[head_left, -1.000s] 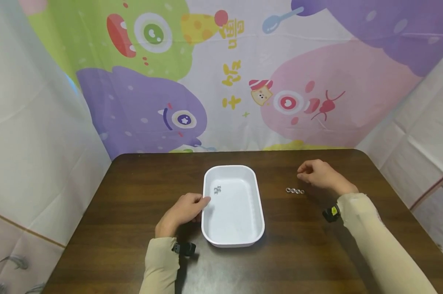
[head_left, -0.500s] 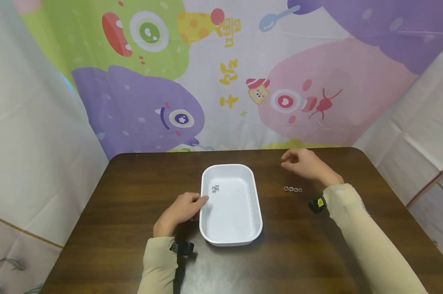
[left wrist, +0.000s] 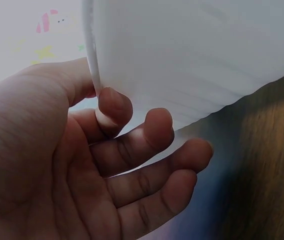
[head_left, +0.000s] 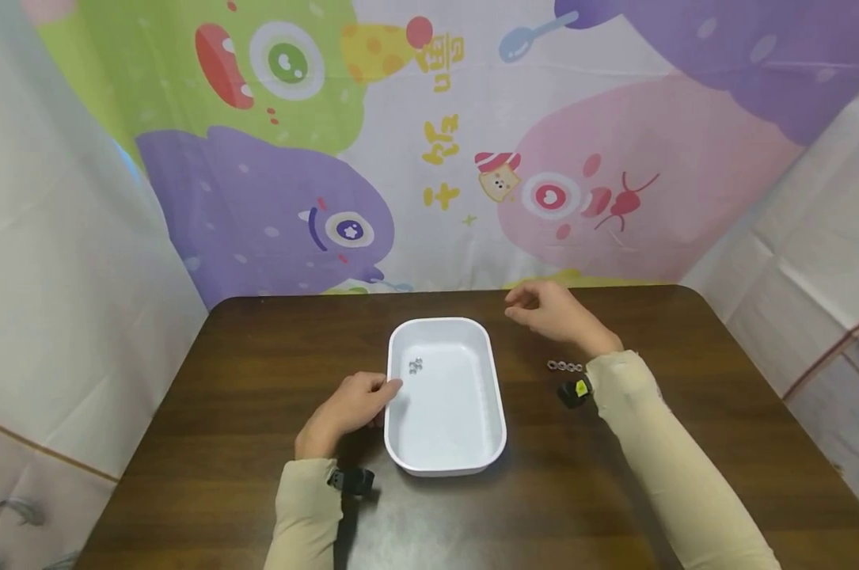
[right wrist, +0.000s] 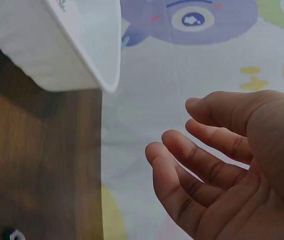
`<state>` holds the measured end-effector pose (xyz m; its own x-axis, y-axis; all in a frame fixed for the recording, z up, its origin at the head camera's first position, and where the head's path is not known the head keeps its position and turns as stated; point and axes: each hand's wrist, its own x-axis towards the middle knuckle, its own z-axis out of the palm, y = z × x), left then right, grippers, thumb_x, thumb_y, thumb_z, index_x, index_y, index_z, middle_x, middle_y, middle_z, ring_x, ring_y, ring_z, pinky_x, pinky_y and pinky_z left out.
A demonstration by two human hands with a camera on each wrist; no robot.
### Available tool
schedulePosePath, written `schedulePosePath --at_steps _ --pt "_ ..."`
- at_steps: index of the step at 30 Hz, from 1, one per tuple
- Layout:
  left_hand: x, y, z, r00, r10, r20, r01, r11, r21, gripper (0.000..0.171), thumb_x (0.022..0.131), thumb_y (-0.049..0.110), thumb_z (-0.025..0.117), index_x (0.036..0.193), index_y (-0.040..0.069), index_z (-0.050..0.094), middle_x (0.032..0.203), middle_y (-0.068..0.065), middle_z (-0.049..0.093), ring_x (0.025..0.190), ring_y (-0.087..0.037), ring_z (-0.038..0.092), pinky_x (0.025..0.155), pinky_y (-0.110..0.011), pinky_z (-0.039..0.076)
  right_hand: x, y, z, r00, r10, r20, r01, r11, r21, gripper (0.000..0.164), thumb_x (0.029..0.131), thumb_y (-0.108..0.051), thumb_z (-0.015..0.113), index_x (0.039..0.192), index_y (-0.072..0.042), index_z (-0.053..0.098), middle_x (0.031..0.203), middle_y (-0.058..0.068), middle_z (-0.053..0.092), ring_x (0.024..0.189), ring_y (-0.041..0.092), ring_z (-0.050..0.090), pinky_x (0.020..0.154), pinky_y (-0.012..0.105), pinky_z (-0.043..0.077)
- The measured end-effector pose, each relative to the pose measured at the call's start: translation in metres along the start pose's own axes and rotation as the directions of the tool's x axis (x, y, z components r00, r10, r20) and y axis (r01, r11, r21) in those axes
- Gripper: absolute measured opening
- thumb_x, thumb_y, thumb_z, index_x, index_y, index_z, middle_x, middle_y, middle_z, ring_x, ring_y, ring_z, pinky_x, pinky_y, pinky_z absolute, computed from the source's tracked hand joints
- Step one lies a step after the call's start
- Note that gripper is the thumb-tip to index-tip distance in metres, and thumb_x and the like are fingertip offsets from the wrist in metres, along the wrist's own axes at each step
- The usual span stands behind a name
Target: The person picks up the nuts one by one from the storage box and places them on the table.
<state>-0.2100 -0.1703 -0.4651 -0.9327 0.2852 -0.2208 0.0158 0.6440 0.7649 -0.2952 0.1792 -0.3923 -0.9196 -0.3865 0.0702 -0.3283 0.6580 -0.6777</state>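
A white rectangular tray [head_left: 446,467] stands on the table. My left hand [head_left: 347,408] grips its left rim, thumb over the edge and fingers against the outer wall, as the left wrist view shows the tray wall [left wrist: 192,55] beside the fingertips. Inside, near the upper left corner, lies a small cluster of metal nuts [head_left: 416,366]. More nuts [head_left: 566,366] form a short row on the table to the right. Above and behind that row hovers my right hand [head_left: 557,315], fingers loosely bent, with nothing between thumb and fingers in the right wrist view.
The dark wooden table [head_left: 237,380] has rounded far corners. A cartoon-printed cloth [head_left: 443,237] hangs right behind its far edge, and pale cloth hangs at both sides. Each wrist wears a small black camera [head_left: 354,481].
My right hand has travelled left, from beyond the row of nuts toward the tray's far right corner. The left hand keeps its grip on the rim. The nuts look unmoved.
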Motion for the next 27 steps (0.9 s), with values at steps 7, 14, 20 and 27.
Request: schedulePosePath --at_steps 7,14,20,27 --pt "0.000 0.000 -0.001 1.000 0.010 0.006 -0.010 1.000 -0.010 0.039 0.105 0.035 0.055 0.076 0.010 0.058 0.065 -0.004 0.055 0.059 -0.017 0.050 0.058 -0.031 0.043 0.006 -0.007 0.011 1.000 -0.020 0.004 0.020 1.000 0.012 0.024 0.096 -0.014 0.069 0.115 0.001 0.069 0.102 0.016 0.070 0.081 0.025 0.068 0.071 0.032 0.055" --pt "0.002 -0.001 -0.001 1.000 0.010 -0.002 -0.010 1.000 -0.002 0.039 0.105 0.036 0.055 0.077 0.010 0.059 0.066 -0.005 0.056 0.060 -0.018 0.051 0.059 -0.032 0.042 0.010 -0.011 0.016 1.000 -0.025 0.000 0.025 0.997 0.069 0.024 0.097 -0.013 0.068 0.116 0.001 0.068 0.103 0.018 0.070 0.080 0.029 0.068 0.070 0.033 0.056" --pt "0.002 -0.001 -0.001 1.000 0.007 0.007 -0.007 1.000 -0.001 0.038 0.105 0.036 0.055 0.078 0.009 0.060 0.066 -0.005 0.056 0.060 -0.018 0.051 0.059 -0.032 0.043 0.015 -0.016 0.026 1.000 -0.011 0.008 0.010 0.994 0.105 0.026 0.099 -0.014 0.066 0.119 0.002 0.067 0.103 0.018 0.071 0.078 0.031 0.068 0.068 0.033 0.056" --pt "0.001 -0.002 0.001 1.000 0.003 -0.003 -0.003 1.000 0.001 0.038 0.105 0.035 0.054 0.077 0.010 0.060 0.067 -0.006 0.057 0.061 -0.018 0.052 0.059 -0.032 0.044 0.021 -0.020 0.037 1.000 0.022 0.015 -0.024 0.988 0.150 0.026 0.100 -0.018 0.066 0.120 -0.002 0.067 0.106 0.016 0.071 0.089 0.040 0.069 0.076 0.041 0.059"
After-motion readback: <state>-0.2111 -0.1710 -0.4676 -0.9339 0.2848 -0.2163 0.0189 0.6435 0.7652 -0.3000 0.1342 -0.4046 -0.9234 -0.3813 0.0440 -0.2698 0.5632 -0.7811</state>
